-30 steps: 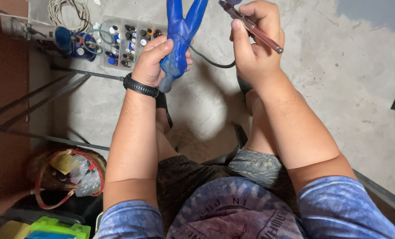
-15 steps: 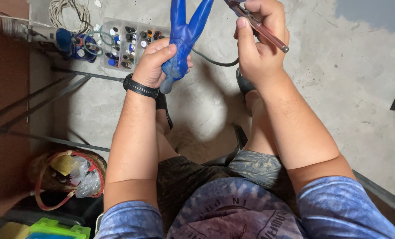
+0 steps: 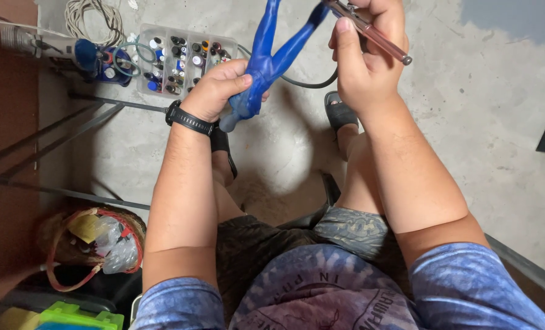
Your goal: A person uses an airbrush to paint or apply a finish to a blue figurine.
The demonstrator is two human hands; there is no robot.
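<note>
My left hand (image 3: 220, 91), with a black watch on its wrist, grips a blue figure (image 3: 266, 61) by the torso, its two legs pointing up and away from me. My right hand (image 3: 367, 58) holds a slim metal airbrush (image 3: 370, 30), its front end close to the tip of the figure's right leg at the top edge of the view. A dark hose (image 3: 309, 82) curves from the airbrush behind the figure. Both hands are raised over my knees as I sit.
A clear compartment box (image 3: 174, 58) of small paint bottles lies on the concrete floor ahead. A coil of white cable (image 3: 92, 18) and blue tools (image 3: 98, 58) lie to its left. A basket (image 3: 95, 244) with plastic scraps stands at my left side. Metal rods (image 3: 58, 131) cross the floor.
Both hands have drifted slightly to the right and upward. The figure has tilted a little to the right, and the airbrush stays near its leg.
</note>
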